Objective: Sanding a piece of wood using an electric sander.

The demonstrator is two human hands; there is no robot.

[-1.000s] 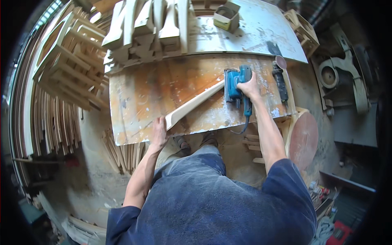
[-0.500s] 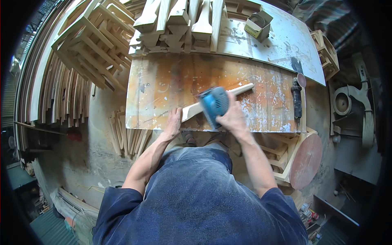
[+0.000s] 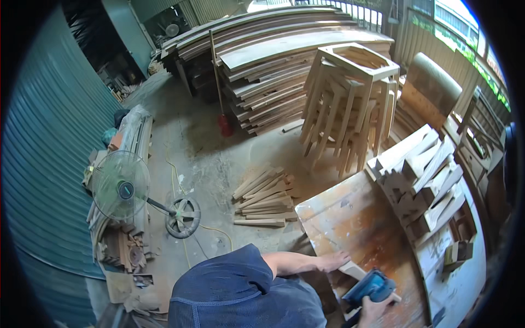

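A pale, narrow wooden piece (image 3: 354, 269) lies on the stained workbench (image 3: 339, 218) at the lower right. My left hand (image 3: 333, 261) presses down on its near end, fingers stretched along it. My right hand (image 3: 375, 312) grips a blue electric sander (image 3: 371, 287) that sits on the piece just right of my left hand. Most of the piece is hidden under the sander. My dark blue shirt fills the lower middle of the view.
Stacked wooden parts (image 3: 426, 180) crowd the bench's far side. Nested stool frames (image 3: 350, 104) and a pile of long planks (image 3: 273, 65) stand beyond. Short wood pieces (image 3: 265, 199) lie on the floor, next to a standing fan (image 3: 120, 191) and a green corrugated wall.
The view has swung left, showing the floor, fan and planks. The sander has slid along the piece toward my left hand. Both hands keep their hold.
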